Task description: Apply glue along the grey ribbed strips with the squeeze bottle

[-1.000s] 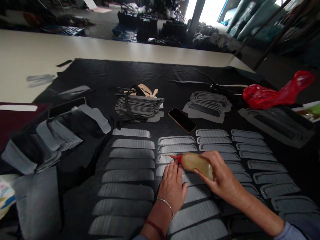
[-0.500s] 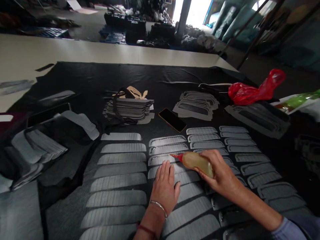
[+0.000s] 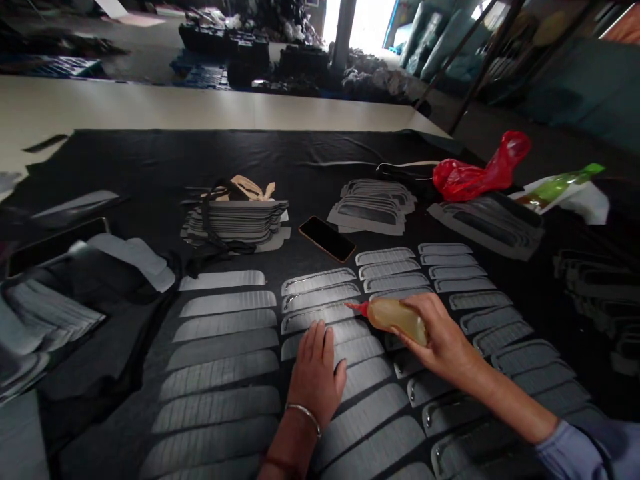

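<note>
My right hand [image 3: 443, 337] is wrapped round a squeeze bottle [image 3: 397, 319] of yellowish liquid, probably glue. Its red nozzle points left, with the tip at the upper edge of a grey curved strip [image 3: 315, 318] in the middle column. A thin shiny line runs along that strip's edge. My left hand [image 3: 317, 367] lies flat, fingers stretched out, over the strips just below. Two strips [image 3: 320, 295] above carry similar glossy lines along their edges. The left column of strips [image 3: 225, 330] shows no such lines, while strips on the right [image 3: 500, 320] have them.
Beyond the rows lie a phone [image 3: 327, 239], a tied stack of grey pieces [image 3: 240, 220] and frame-shaped cut-outs [image 3: 373, 207]. A red plastic bag [image 3: 475, 177] and a green bottle [image 3: 560, 187] sit at the right. Loose pieces [image 3: 50, 310] are heaped at the left. Black cloth [image 3: 200, 153] covers the table.
The view has swung a little to the right. The nozzle tip has moved rightward along the same strip's upper edge. My left hand stays flat in nearly the same spot on the strips.
</note>
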### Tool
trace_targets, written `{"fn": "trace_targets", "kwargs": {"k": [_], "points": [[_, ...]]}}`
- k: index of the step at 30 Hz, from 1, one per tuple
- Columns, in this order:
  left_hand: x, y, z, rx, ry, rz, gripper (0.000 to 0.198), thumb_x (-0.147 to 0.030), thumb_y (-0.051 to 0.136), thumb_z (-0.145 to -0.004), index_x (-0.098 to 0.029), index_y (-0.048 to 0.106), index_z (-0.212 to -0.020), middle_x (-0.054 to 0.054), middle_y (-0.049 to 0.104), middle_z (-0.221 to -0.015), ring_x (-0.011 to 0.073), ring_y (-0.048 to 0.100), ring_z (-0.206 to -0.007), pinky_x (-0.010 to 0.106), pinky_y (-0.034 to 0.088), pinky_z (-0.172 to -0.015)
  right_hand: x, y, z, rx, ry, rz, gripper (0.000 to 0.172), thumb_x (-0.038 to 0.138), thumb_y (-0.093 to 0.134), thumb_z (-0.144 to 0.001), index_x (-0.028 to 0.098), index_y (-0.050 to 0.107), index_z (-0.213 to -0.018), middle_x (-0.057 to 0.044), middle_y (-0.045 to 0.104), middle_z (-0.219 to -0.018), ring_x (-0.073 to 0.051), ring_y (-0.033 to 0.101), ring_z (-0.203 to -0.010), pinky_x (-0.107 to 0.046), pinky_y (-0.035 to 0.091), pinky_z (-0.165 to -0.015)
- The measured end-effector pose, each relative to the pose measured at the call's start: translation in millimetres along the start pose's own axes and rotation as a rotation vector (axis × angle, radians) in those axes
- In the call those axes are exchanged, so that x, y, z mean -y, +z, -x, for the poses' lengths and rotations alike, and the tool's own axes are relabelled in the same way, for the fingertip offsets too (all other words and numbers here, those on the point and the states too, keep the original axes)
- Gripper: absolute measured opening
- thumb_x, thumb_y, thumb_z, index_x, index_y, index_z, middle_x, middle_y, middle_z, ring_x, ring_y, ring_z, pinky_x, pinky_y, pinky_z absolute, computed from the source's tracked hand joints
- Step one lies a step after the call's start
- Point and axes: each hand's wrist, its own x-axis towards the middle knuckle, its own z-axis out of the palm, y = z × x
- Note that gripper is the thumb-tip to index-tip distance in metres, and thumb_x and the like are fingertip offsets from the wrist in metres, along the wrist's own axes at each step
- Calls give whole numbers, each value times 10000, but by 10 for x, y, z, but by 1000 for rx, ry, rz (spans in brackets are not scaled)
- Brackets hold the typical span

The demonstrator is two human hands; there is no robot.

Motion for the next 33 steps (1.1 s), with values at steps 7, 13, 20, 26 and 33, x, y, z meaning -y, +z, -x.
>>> {"fn": "trace_targets", "kwargs": {"k": [7,13,20,26,33], "points": [[13,1,1,-26,33,-17,447,-199,495,-817,-59,414,-1235,208,443,-1303,327,381,-1243,486,409,-972,-70,-47,83,-19,37,38,314,263,549,-830,220,397,-1101,-93,495,-959,-230,514,-880,-391,479,-741],[21,-2,-3,-36,53,-25,442,-211,504,-822,-47,425,-1225,221,449,-1292,330,385,-1233,486,413,-967,-102,-89,159,-22,41,36,318,267,539,-841,212,390,-1118,-102,493,-974,-231,508,-895,-390,479,-750],[24,8,2,-50,50,-15,449,-211,502,-819,-54,421,-1233,216,447,-1294,322,366,-1247,486,407,-972,-117,-140,273,-15,50,31,324,236,538,-835,219,397,-1126,-104,500,-990,-233,513,-912,-397,483,-765],[27,-4,-1,-36,68,-29,451,-192,500,-814,-35,426,-1230,219,436,-1298,330,374,-1238,476,406,-977,-156,-79,301,-30,89,-12,334,262,569,-814,214,427,-1113,-101,511,-988,-230,518,-916,-389,477,-765],[22,-18,-2,-15,59,-33,445,-200,487,-825,-39,419,-1234,215,439,-1303,330,370,-1248,479,406,-979,2,91,67,-186,724,-677,413,472,650,-703,232,477,-990,-13,547,-855,-157,547,-704,-284,474,-607]]}}
